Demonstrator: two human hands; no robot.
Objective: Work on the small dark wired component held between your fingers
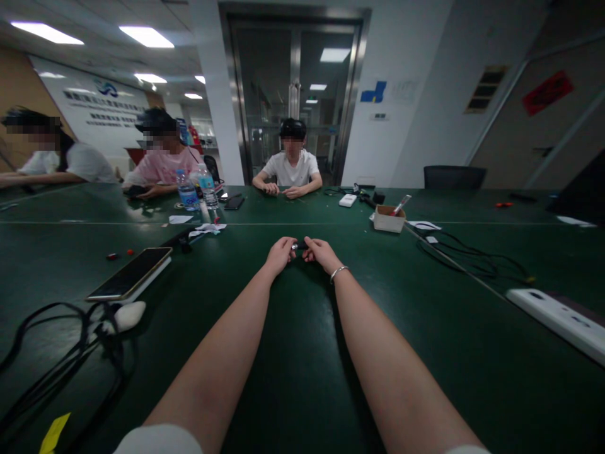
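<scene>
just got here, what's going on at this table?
Someone is holding a small black object with a silver end between their two hands, above the green table. The left hand is at the silver end, the right hand at the black end; it's too small to identify. A smartphone lies to the left, a white power strip to the right. Another person sits across the table.

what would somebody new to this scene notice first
Probably the left hand and right hand, near the middle of the picture, holding a small black-and-silver object between them over the green table. Next, the person in a white shirt seated straight across, in front of the glass doors. The white power strip also stands out at the right edge.
</scene>
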